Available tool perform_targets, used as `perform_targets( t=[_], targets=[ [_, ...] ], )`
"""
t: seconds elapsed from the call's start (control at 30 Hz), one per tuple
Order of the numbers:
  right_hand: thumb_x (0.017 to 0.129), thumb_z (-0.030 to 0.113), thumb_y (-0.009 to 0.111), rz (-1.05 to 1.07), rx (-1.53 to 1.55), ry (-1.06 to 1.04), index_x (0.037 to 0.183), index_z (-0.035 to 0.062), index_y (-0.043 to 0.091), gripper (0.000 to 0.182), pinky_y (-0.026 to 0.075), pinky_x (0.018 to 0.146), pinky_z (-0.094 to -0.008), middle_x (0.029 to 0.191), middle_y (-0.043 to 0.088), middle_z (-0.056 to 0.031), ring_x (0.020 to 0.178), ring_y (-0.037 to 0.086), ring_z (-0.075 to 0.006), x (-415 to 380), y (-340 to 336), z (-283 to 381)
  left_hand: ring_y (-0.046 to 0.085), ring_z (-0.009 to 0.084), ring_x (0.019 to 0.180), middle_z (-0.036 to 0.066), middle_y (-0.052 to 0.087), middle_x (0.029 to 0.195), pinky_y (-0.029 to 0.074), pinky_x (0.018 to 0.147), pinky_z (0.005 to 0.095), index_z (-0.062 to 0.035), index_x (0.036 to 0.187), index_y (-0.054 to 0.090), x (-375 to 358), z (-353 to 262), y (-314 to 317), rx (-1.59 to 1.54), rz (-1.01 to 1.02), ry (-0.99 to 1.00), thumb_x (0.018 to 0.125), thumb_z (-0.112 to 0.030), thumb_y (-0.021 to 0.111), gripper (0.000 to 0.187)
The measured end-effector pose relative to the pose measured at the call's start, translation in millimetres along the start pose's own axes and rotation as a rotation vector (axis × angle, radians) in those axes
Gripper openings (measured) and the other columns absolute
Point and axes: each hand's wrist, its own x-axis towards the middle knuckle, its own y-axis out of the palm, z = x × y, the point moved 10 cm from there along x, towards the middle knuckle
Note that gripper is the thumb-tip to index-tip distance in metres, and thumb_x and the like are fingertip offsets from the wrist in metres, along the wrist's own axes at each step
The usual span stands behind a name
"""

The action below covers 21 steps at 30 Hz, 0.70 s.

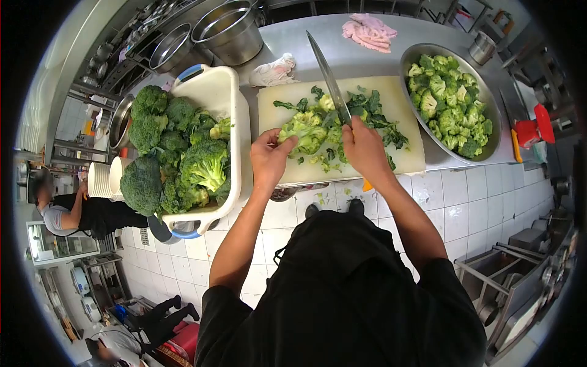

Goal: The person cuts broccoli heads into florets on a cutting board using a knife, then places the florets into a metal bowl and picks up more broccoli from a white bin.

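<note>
At the left hand [269, 160]: broccoli piece [306, 133], pinched in the fingertips. Right hand [365, 147] closed around knife [328, 76], blade pointing away. Below the hands: cutting board [411, 164], leafy trimmings [394, 136]. Left of left hand: tub [242, 134], broccoli heads [173, 142]. Right of right hand: bowl [494, 113], florets [449, 98]. Beyond the hands: 2 cloths [370, 33].

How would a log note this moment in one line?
left hand: holding green broccoli piece | right hand: gripping long steel-bladed knife | below: rectangular off-white cutting board
</note>
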Motion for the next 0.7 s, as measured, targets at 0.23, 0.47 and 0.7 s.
perform_targets(
  t=[0.23, 0.47, 0.7],
  targets=[
    [0.098, 0.017, 0.055, -0.029, 0.205, -0.042, 0.103, -0.0001, 0.054, 0.018, 0.050, 0.067, -0.0588, 0.072, 0.066, -0.0237, 0.066, 0.064, -0.0471, -20.7, 17.3, 39.1, 0.062, 0.0093, 0.069, 0.006, 0.069, 0.085, 0.050, 0.061, 0.0243, 0.0086, 0.114, 0.070, -4.5, -6.7, 1.5, 0.000, -0.015, -0.022, 0.084, -0.015, 0.084, 0.041],
    [0.096, 0.017, 0.055, 0.169, 0.064, 0.009, 0.105, 0.0009, 0.056, 0.019, 0.052, 0.073, -0.0573, 0.077, 0.067, -0.0252, 0.078, 0.066, -0.0473, -28.7, 66.8, 10.0, 0.062, 0.0093, 0.068, 0.005, 0.071, 0.084, 0.050, 0.061, 0.0249, 0.0093, 0.117, 0.070, -5.1, -10.0, 0.2, 0.089, -0.039, 0.012, 0.083, -0.016, 0.083, 0.044],
    [0.097, 0.020, 0.056, 0.128, 0.032, -0.071, 0.107, 0.0034, 0.057, 0.019, 0.051, 0.072, -0.0573, 0.074, 0.067, -0.0223, 0.075, 0.066, -0.0462, -16.6, 24.6, -6.6, 0.060, 0.0110, 0.067, 0.007, 0.068, 0.079, 0.049, 0.061, 0.0268, 0.0092, 0.110, 0.071, 2.0, 8.4, -7.8, -0.191, -0.067, -0.077, 0.082, -0.011, 0.082, 0.037]
  ],
)
